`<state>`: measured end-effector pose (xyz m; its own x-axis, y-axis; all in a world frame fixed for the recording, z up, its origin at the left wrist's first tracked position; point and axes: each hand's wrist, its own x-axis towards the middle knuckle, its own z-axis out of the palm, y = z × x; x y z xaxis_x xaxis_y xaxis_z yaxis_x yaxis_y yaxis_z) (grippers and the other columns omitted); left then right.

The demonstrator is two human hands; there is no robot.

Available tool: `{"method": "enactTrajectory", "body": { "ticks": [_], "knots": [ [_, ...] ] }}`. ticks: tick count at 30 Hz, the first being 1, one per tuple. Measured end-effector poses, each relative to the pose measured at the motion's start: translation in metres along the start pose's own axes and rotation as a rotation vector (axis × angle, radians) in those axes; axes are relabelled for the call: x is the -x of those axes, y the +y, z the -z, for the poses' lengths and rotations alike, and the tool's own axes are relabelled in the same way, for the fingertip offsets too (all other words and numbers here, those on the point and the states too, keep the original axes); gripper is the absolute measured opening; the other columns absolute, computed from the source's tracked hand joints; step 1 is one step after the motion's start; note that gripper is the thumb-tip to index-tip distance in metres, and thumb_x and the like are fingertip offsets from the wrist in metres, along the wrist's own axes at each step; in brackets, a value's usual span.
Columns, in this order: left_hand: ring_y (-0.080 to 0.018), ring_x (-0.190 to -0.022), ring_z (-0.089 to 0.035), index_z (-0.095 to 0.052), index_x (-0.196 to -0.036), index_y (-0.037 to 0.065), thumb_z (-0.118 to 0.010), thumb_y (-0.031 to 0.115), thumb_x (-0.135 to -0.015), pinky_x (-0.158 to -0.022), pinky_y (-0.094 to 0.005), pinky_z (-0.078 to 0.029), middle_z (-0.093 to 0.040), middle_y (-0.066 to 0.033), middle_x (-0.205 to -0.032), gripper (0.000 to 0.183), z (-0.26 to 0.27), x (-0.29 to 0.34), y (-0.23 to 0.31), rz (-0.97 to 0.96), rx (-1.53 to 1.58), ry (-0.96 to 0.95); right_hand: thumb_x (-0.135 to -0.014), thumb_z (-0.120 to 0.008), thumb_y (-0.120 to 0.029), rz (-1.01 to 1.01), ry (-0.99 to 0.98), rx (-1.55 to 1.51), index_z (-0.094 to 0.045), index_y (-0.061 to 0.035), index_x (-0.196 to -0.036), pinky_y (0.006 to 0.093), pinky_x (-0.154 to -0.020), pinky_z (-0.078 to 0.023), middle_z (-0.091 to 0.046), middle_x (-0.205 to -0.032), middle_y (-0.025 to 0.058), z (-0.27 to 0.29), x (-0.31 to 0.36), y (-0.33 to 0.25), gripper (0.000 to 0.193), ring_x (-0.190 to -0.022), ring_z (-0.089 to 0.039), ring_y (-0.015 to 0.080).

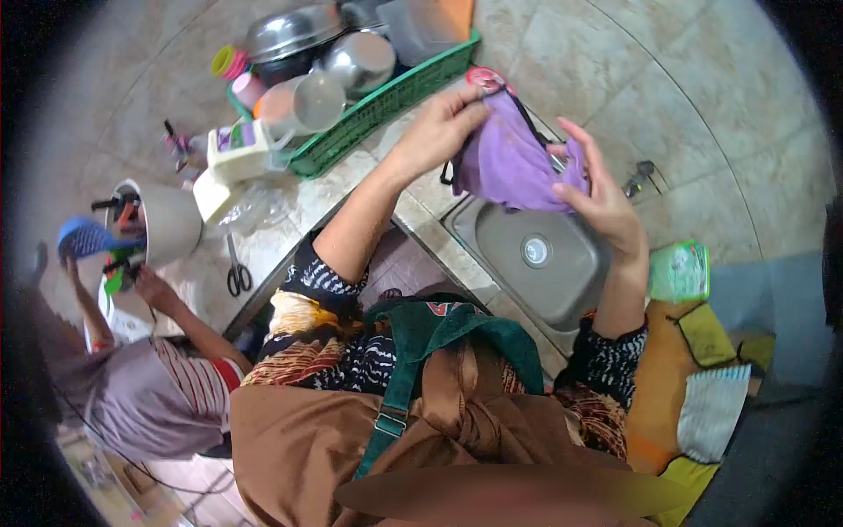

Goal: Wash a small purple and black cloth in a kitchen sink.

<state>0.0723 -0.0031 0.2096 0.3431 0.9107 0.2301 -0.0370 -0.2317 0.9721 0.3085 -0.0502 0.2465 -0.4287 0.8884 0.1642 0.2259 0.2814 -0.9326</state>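
A purple cloth with black edging is stretched between my two hands above the grey sink. Pinched in my left hand is its upper left edge, close to a round red-rimmed item that I cannot make out fully. At the cloth's right end, my right hand has its thumb in front and its fingers behind, closed on the fabric. The cloth's lower edge hangs over the back part of the basin, and a black loop dangles at its left side.
Left of the sink stands a green basket with metal pots and plastic containers. Scissors lie on the counter near a white bucket. A co-worker's hands handle a blue slotted utensil there. Right are a tap, a green-white pack and folded cloths.
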Motion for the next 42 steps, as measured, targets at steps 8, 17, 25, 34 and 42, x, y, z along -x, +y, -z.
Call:
{"method": "enactTrajectory", "body": {
  "ticks": [8,17,25,34,42],
  "knots": [
    [-0.0089,-0.078,-0.052,-0.058,-0.100,0.000,-0.048,0.019,-0.087,-0.073,-0.0216,-0.040,-0.059,-0.0010,-0.085,0.024,-0.014,-0.064,0.010,0.001,0.108,-0.043,-0.087,-0.055,-0.019,0.039,0.618,0.109,-0.056,-0.0040,-0.098,0.0216,-0.075,-0.042,-0.058,-0.087,-0.0014,0.058,0.023,0.020,0.019,-0.082,-0.052,0.0073],
    [-0.0103,-0.084,-0.054,-0.059,-0.097,0.004,-0.047,0.022,-0.087,-0.073,-0.0265,-0.042,-0.060,-0.0020,-0.093,0.025,-0.038,-0.079,0.003,0.083,0.122,-0.283,-0.086,-0.054,-0.016,-0.160,0.479,-0.067,-0.056,-0.0064,-0.096,0.0206,-0.074,-0.040,-0.054,-0.082,-0.0046,0.069,0.058,0.011,0.014,-0.077,-0.049,0.0043],
    [-0.0144,-0.078,-0.056,-0.055,-0.096,0.005,-0.040,0.023,-0.089,-0.071,-0.0296,-0.044,-0.059,-0.0046,-0.089,0.025,-0.079,-0.078,0.000,0.285,0.555,-0.486,-0.079,-0.062,-0.021,0.206,0.524,0.750,-0.054,-0.0051,-0.108,0.0278,-0.083,-0.041,-0.054,-0.104,0.0047,0.040,0.040,-0.007,0.034,-0.090,-0.054,0.0182],
    [-0.0167,-0.107,-0.050,-0.041,-0.127,0.010,-0.047,0.026,-0.087,-0.088,-0.0314,-0.039,-0.052,-0.0058,-0.119,0.043,-0.046,-0.067,-0.009,0.086,0.156,-0.401,-0.081,-0.055,-0.030,-0.115,0.861,0.524,-0.056,-0.0004,-0.100,0.0362,-0.073,-0.046,-0.062,-0.088,0.0182,0.034,0.008,0.038,0.035,-0.080,-0.059,0.0239],
    [-0.0149,-0.111,-0.045,-0.040,-0.128,0.012,-0.053,0.029,-0.084,-0.092,-0.0330,-0.035,-0.050,-0.0035,-0.122,0.050,-0.029,-0.041,-0.067,0.244,0.094,-0.514,-0.086,-0.051,-0.035,-0.394,0.904,0.291,-0.058,0.0005,-0.098,0.0337,-0.074,-0.044,-0.062,-0.087,0.0145,0.026,0.039,0.082,0.038,-0.082,-0.059,0.0206]
  ]
}}
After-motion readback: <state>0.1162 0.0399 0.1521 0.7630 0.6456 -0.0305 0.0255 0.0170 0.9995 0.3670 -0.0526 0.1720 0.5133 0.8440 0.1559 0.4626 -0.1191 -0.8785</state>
